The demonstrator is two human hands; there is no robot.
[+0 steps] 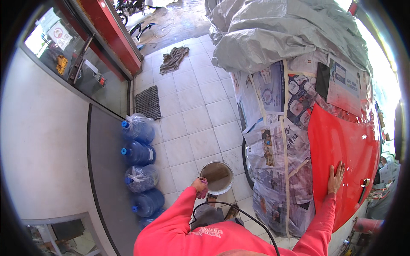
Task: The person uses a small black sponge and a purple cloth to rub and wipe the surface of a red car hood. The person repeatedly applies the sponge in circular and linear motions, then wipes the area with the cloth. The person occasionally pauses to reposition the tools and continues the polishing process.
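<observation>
tiled floor (198,115); bucket (231,178) between blue jugs (140,153) and papered car (341,147)

The floor (194,113) is laid with pale square tiles — a dark woven mat (147,103) is spread near the doorway. At the left, a white wall (47,132) is edged by a grey panel (106,170), beside which blue water bottles (141,153) are lined up. A glass door (102,91) is bordered by a red pillar (119,38); the right side is flooded with bright light (386,64).
</observation>
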